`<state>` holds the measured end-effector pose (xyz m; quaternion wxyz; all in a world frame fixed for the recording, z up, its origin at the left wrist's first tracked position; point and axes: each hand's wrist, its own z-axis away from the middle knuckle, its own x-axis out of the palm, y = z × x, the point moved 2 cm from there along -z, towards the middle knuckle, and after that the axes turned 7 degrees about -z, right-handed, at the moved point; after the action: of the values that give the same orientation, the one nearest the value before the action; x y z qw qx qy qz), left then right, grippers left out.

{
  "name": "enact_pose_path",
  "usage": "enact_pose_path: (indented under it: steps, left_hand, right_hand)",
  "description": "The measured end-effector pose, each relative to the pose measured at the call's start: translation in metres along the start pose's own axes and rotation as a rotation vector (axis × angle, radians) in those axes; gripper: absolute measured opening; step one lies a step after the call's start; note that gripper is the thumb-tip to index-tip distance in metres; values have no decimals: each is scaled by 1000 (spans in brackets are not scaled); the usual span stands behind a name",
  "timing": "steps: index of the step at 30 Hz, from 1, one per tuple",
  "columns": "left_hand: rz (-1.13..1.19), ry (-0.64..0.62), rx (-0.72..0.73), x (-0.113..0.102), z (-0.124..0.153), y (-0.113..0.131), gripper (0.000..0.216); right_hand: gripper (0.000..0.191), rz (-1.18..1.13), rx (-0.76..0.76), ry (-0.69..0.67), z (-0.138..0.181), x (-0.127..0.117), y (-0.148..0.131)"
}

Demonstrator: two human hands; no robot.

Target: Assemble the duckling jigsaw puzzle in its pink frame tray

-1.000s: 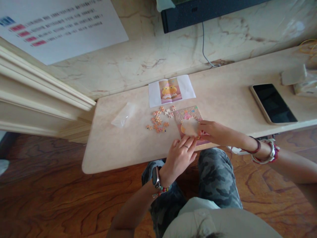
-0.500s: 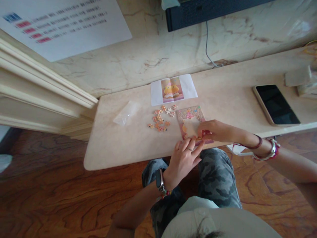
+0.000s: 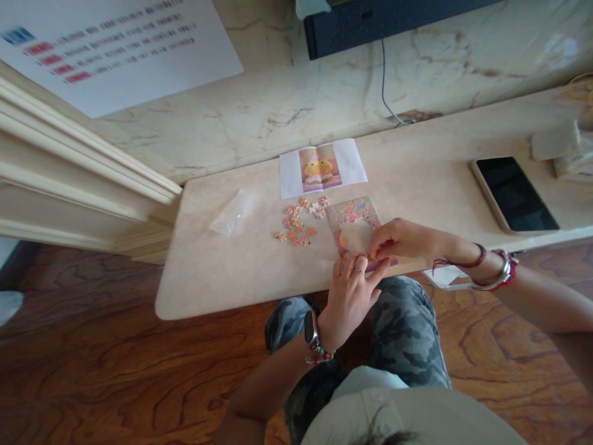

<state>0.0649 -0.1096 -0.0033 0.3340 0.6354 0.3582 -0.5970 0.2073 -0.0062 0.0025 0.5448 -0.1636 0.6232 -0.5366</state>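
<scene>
A partly built pink jigsaw puzzle point(image 3: 352, 216) lies near the front edge of the pale marble table point(image 3: 222, 272), with an unfilled patch in its middle. My right hand point(image 3: 401, 240) rests on the puzzle's lower right part, fingers curled in a pinch; whatever they hold is too small to make out. My left hand point(image 3: 353, 290) lies at the puzzle's front edge with fingers stretched flat. Several loose puzzle pieces point(image 3: 299, 224) are scattered just left of the puzzle. A printed reference picture point(image 3: 322, 167) lies behind them.
A clear plastic bag point(image 3: 230, 213) lies left of the loose pieces. A dark phone point(image 3: 514, 193) sits at the table's right. A black device with a cable point(image 3: 384, 25) hangs on the marble wall, and a white poster point(image 3: 120, 49) hangs to the left.
My left hand slid right along the puzzle's front edge, toward my right hand. My right hand drew its fingers into a tighter pinch over the puzzle's lower right part.
</scene>
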Motion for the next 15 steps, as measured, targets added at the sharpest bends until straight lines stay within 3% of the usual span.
enact_pose_path:
  steps: [7, 15]
  left_hand:
    - [-41, 16, -2, -2, -4, 0, 65]
    - [-86, 16, 11, -1, -6, 0, 55]
  right_hand:
    - [15, 103, -16, -93, -9, -6, -11]
    - [15, 63, -45, -297, -16, -11, -15]
